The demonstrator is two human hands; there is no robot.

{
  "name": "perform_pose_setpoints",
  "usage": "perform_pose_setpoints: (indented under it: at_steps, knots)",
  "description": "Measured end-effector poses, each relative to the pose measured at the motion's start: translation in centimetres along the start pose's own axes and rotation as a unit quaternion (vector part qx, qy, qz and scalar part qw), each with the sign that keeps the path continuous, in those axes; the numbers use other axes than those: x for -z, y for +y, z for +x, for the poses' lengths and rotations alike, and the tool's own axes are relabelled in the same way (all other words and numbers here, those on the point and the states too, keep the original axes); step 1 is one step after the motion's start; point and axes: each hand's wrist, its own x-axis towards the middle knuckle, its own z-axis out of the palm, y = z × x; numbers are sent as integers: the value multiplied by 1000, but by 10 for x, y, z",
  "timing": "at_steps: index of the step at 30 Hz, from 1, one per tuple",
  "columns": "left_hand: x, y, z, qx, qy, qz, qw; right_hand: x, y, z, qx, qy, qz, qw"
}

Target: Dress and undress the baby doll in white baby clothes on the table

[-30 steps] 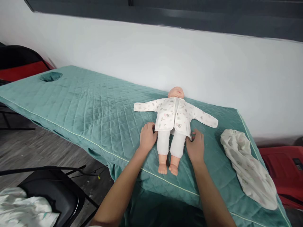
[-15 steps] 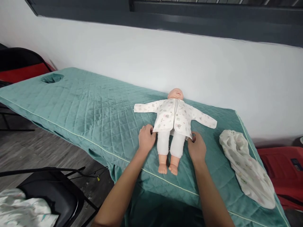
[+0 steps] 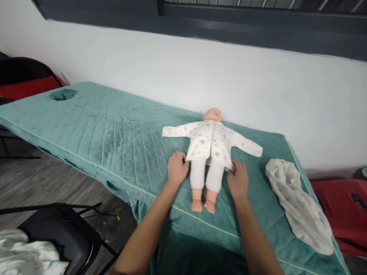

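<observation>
A: Where is the doll?
B: On its back on the green bed, near the end at the view's right. Its head is toward the wall and its bare feet are toward the person.

A: What is it wearing?
B: A white printed jacket, with both sleeves spread out to the sides. The front edges run close together down the middle and part at the hem. White legs show below.

A: And the left hand?
B: Its fingers are curled in, grasping the jacket's hem at the corner on that side, just beside the doll's leg. The back of the hand faces up.

A: The right hand?
B: It does likewise at the opposite corner, its fingers grasping the hem between thumb and forefinger. The exact fingertip contact is partly hidden on both sides.

A: Anything else on the bed?
B: A white printed garment lies crumpled past the right hand, well apart from it and close to the bed's edge. At the far left end there's a round hole in the cover.

A: And around it?
B: A black chair stands at the lower left with a printed cloth on it. A red chair stands beyond the bed's left end, and a red case sits beyond the right.
</observation>
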Motion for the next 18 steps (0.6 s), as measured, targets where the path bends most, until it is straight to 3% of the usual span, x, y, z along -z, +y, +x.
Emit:
perform_pose_setpoints:
  at_steps: [18]
  knots:
    - [1, 0, 0, 3, -8, -21, 1000, 0, 0, 0, -4, -8, 7, 1000]
